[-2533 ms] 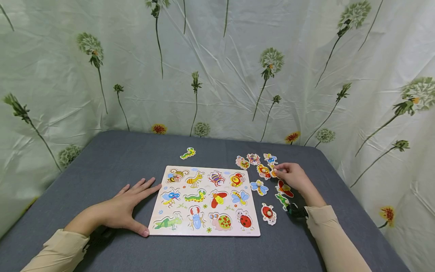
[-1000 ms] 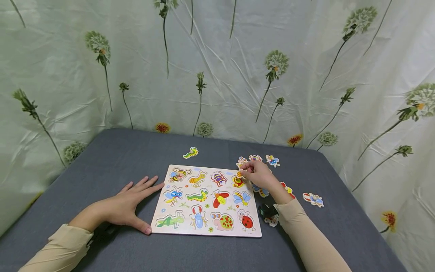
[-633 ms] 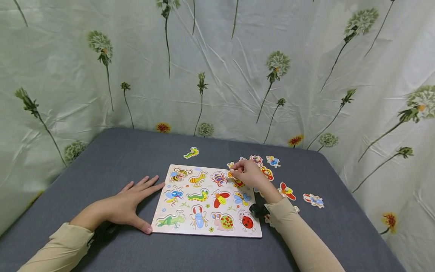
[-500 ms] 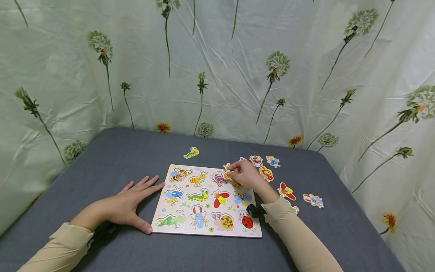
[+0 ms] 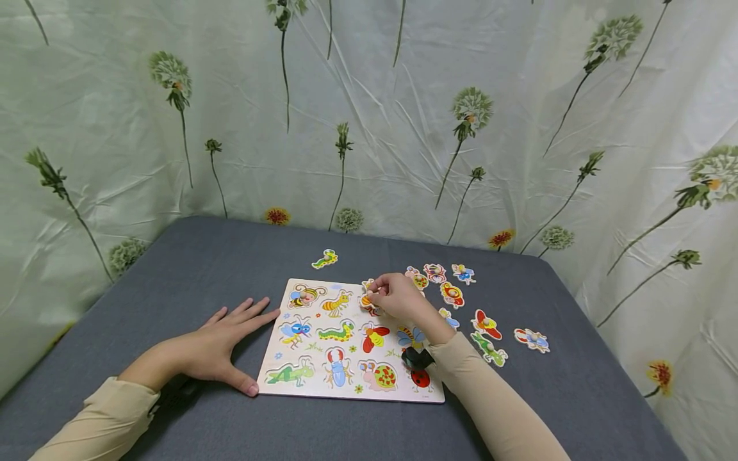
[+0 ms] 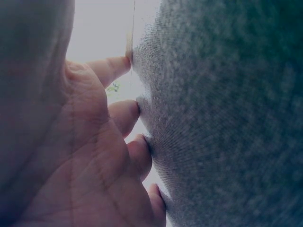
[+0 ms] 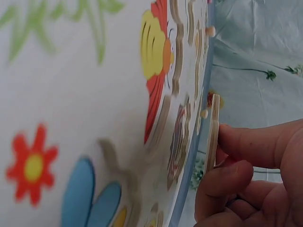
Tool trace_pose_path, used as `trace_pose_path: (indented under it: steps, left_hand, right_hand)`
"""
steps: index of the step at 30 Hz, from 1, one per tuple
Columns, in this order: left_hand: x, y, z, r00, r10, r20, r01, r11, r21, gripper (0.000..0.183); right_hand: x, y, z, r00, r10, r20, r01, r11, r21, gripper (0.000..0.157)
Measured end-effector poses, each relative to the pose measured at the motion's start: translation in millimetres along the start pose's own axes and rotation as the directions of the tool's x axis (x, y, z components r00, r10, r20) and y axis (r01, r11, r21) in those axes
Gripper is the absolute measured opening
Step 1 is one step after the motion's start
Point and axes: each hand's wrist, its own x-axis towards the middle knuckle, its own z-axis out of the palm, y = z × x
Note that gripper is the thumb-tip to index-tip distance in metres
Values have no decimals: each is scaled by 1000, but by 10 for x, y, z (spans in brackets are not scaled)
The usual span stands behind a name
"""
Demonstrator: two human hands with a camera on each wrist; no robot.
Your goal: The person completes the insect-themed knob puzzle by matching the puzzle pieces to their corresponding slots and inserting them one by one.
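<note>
Flat on the grey-covered table lies a pale wooden peg puzzle board (image 5: 398, 395) printed with insects. My right hand (image 5: 403, 301) pinches an orange-and-yellow insect puzzle piece (image 5: 366, 302) above the board's top row, over the spider slot. Edge-on in the right wrist view, that puzzle piece (image 7: 213, 137) is raised off the board, between thumb and fingers of the right hand (image 7: 255, 175). My left hand (image 5: 213, 355) rests spread on the table, thumb and index fingertip at the board's left edge. A bee piece (image 5: 304, 297) sits in the top-left slot.
Right of the board lie several loose pieces, among them a red-winged insect (image 5: 486, 324), a grasshopper (image 5: 489, 349), a stag beetle (image 5: 532, 340) and a spider (image 5: 435, 273). A caterpillar piece (image 5: 325, 258) lies behind the board. A flowered curtain (image 5: 392, 128) hangs beyond the table.
My right hand has picked the orange insect piece from the loose pile and carried it left over the board's top row. The stag beetle piece comes into sight at right. The left hand stays put.
</note>
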Motion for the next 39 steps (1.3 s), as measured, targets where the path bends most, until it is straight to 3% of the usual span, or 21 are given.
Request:
trace_pose_path:
  steps: [39]
  left_hand:
    - [2, 4, -16, 1000, -2, 12, 2, 1000, -1, 130]
  right_hand:
    - [116, -341, 323, 997, 26, 70, -24, 999, -26, 13]
